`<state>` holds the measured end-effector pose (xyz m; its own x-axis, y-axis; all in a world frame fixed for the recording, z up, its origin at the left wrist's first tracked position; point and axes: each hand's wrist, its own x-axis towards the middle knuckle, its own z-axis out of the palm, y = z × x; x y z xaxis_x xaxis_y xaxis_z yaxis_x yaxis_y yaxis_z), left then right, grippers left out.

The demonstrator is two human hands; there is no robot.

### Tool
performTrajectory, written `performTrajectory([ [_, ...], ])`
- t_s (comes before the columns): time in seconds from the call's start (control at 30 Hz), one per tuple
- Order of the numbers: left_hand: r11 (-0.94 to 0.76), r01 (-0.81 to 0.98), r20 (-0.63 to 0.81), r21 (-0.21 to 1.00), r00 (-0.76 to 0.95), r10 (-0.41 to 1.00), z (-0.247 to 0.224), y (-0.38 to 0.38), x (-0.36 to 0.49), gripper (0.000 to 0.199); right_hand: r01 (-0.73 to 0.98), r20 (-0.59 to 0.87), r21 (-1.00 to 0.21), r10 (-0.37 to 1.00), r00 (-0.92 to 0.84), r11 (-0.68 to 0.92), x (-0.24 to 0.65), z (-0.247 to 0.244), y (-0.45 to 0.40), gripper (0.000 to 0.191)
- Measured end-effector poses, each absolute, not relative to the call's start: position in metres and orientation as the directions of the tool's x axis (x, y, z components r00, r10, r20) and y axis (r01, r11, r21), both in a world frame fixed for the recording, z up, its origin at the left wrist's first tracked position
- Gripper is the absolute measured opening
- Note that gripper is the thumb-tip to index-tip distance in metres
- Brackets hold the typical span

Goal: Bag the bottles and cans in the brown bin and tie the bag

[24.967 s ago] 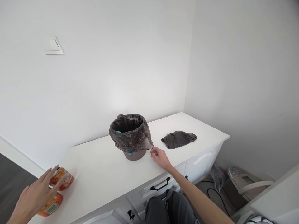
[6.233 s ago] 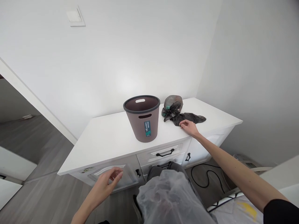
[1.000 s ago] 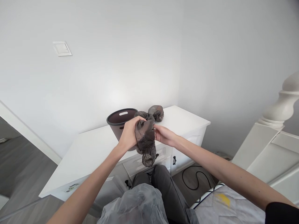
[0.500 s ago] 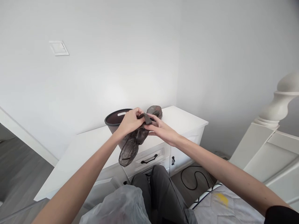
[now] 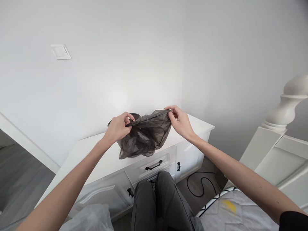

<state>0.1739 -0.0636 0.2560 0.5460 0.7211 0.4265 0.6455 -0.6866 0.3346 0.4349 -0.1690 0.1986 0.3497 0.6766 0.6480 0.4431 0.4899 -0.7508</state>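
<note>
From here, lighting is diffuse: back wall (image 5: 115,70) brightest near centre, right wall (image 5: 240,70) greyer. Lens distortion skews the light switch (image 5: 61,51).

White cabinet top (image 5: 106,163), 1 mostly hidden bin (image 5: 136,116) on it, grey floor (image 5: 21,170) below, 1 black cable (image 5: 195,196) lying there in loops

The left hand (image 5: 117,129) and right hand (image 5: 181,122) separated, extending the previously bunched bag (image 5: 141,137) near the cabinet (image 5: 92,162)'s front edge.
</note>
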Motion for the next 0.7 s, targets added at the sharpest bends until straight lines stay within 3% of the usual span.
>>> performTrajectory([
  [0.1, -0.649, 0.665, 0.401, 0.37, 0.516, 0.757, 0.261, -0.059, 0.158, 0.029, 0.537, 0.697, -0.693, 0.637, 0.329, 0.481, 0.447, 0.199, -0.169, 0.023],
  [0.23, -0.542, 0.625, 0.197, 0.561, 0.535, 0.821, 0.276, -0.074, 0.15, 0.046, 0.595, 0.707, -0.673, 0.618, 0.343, 0.439, 0.464, 0.2, -0.165, 0.024],
  [0.33, -0.477, 0.572, 0.107, 0.667, 0.56, 0.822, 0.288, -0.096, 0.16, 0.053, 0.647, 0.801, -0.581, 0.487, 0.348, 0.494, 0.454, 0.206, -0.174, 0.034],
  [0.4, -0.502, 0.544, 0.141, 0.672, 0.572, 0.808, 0.295, -0.108, 0.172, 0.056, 0.684, 0.88, -0.458, 0.399, 0.258, 0.568, 0.433, 0.21, -0.185, 0.037],
  [0.47, -0.557, 0.52, 0.199, 0.648, 0.59, 0.783, 0.3, -0.117, 0.185, 0.056, 0.638, 0.888, -0.375, 0.458, 0.039, 0.673, 0.408, 0.213, -0.195, 0.03],
  [0.57, -0.649, 0.467, 0.303, 0.601, 0.618, 0.725, 0.306, -0.126, 0.2, 0.053, 0.509, 0.813, -0.456, 0.575, -0.096, 0.73, 0.378, 0.214, -0.195, 0.028],
  [0.7, -0.698, 0.44, 0.435, 0.564, 0.56, 0.705, 0.31, -0.133, 0.208, 0.043, 0.32, 0.662, -0.705, 0.749, -0.024, 0.633, 0.375, 0.206, -0.176, 0.017],
])
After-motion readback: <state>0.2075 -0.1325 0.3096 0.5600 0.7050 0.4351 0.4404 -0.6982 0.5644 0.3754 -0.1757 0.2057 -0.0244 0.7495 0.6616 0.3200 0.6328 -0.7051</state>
